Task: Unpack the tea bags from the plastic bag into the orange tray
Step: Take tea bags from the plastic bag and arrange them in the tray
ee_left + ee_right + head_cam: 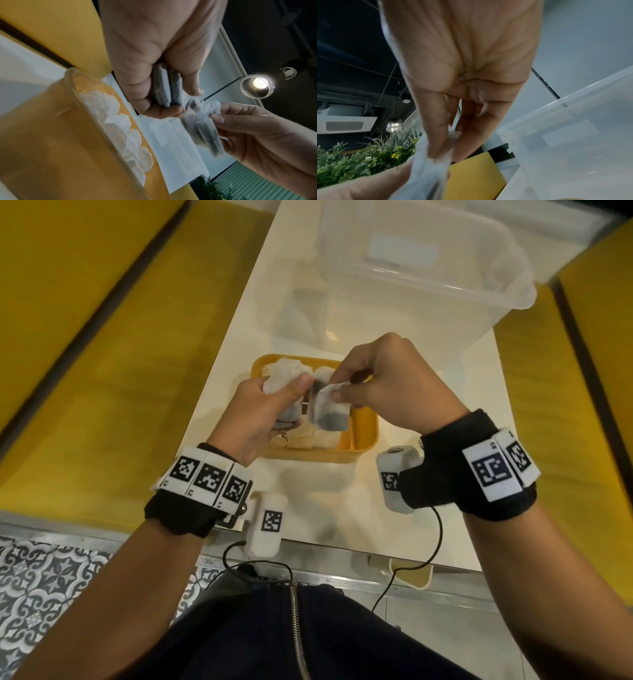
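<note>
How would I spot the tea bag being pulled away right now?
Find the orange tray on the white table. Two hands meet above it. The right hand pinches one tea bag by its top; it hangs free, unlike those bunched in the left hand.

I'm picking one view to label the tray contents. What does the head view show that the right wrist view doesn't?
Head only: the orange tray with tea bags in it, and the left hand gripping more. Right wrist only: green plants and a ceiling lamp. Both: the right hand pinching a tea bag, and the clear bin.

Tea bag (426, 175) — blurred; orange tray (366, 426) half-hidden
</note>
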`<state>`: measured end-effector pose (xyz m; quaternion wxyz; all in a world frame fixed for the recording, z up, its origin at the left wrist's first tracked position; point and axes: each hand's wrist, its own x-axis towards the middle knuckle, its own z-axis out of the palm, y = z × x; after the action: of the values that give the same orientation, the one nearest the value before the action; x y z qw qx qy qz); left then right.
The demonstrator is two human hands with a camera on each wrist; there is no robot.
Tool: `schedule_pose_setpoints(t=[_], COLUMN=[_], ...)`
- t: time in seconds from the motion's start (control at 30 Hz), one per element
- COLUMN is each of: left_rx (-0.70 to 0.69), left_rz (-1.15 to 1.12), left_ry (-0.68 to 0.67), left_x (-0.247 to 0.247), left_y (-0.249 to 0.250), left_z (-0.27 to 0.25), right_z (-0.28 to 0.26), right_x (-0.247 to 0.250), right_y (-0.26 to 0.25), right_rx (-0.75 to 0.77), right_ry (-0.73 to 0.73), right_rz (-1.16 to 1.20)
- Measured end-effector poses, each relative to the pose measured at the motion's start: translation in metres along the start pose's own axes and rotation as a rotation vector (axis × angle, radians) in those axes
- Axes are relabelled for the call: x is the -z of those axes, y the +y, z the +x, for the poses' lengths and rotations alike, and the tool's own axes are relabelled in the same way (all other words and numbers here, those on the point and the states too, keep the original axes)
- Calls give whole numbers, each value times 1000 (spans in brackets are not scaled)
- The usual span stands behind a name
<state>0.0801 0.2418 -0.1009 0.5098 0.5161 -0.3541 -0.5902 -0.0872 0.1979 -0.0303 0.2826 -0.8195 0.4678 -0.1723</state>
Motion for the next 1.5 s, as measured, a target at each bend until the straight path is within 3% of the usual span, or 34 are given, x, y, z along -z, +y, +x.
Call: schedule_pose_setpoints(t=[0.33,0.93,1.07,1.2,1.5], left_rx=[-99,-60,-101,-130,-157], left_rz=[212,31,87,122,140], left_ry=[-110,-25,68,58,73], left_x=[2,-2,2,-3,-4], left_y=[3,-13,-17,-19,-13], left_z=[-7,-17,-16,-19,-26], right_z=[-7,-35,-46,-45,-23], right_x=[-3,2,14,13,0], right_y=[1,24,24,9,6], right_rx=[-42,-157,-124,-36,-73], right_ry=[33,175,149,58,55], right_rz=[234,422,356,275,153])
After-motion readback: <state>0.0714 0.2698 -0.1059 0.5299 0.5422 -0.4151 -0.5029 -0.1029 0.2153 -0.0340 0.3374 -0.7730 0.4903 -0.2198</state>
